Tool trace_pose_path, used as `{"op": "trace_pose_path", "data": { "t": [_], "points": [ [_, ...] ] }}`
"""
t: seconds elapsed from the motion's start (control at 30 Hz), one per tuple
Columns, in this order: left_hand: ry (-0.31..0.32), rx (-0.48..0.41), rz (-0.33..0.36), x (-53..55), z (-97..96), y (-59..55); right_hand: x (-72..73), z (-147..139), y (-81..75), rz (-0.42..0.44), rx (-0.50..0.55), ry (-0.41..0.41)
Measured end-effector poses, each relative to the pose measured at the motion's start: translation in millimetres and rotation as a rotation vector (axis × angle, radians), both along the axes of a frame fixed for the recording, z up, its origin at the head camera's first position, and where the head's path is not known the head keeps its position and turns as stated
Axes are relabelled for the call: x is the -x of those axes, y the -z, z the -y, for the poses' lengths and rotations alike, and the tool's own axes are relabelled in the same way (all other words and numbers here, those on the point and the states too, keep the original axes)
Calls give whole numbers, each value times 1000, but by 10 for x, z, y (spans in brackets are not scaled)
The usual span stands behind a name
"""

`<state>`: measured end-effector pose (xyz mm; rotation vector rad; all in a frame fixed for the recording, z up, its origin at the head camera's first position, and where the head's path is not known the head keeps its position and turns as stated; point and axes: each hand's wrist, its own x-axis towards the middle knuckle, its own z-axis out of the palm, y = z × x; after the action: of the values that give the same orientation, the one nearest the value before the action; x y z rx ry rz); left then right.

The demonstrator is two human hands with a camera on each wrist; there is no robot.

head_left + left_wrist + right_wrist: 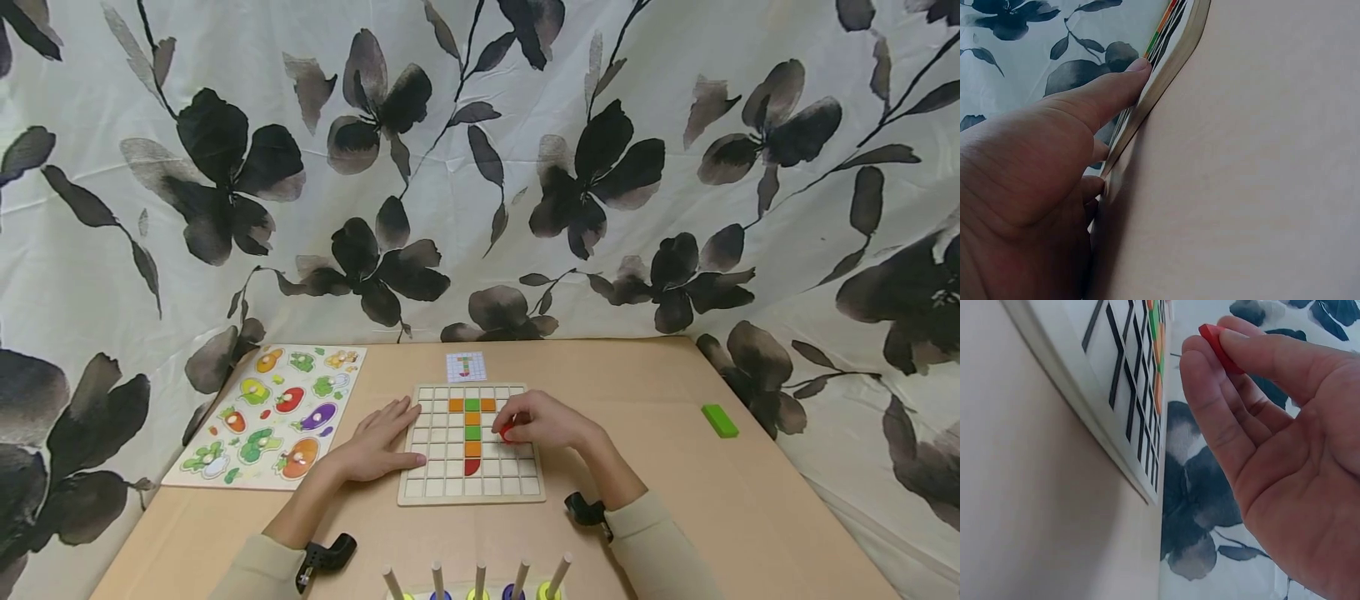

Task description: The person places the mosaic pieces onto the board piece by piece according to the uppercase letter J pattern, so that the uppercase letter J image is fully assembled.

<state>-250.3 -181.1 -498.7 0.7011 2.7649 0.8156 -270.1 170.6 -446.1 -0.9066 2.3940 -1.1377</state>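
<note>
A pale grid board [517,487] lies on the table, its squares edged by thin lines. Orange and green square tiles [472,419] form a T on it, and a red rounded piece [472,467] sits at the foot of the stem. My left hand [373,444] rests along the board's left edge with fingers and thumb extended; in the left wrist view the thumb [1116,94] touches the rim. Between thumb and fingertips, my right hand [551,423] pinches another small red piece [1221,350], held above the board just right of the stem.
Behind the board lies a small card [466,367] with a similar coloured pattern. A vegetable picture sheet [255,417] is on the left. A green block [720,421] lies far right. Upright wooden pegs [481,581] with coloured rings stand at the near edge. Floral cloth [480,208] hangs behind.
</note>
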Motion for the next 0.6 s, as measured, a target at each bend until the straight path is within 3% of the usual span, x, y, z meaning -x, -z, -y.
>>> {"op": "trace_pose_path", "data": {
  "t": [0.27,0.6],
  "points": [
    [0,2,3,10,-6,13,7,167,38,-63,34,4],
    [-3,-2,3,18,-9,20,-30,340,85,-71,152,8]
  ]
}}
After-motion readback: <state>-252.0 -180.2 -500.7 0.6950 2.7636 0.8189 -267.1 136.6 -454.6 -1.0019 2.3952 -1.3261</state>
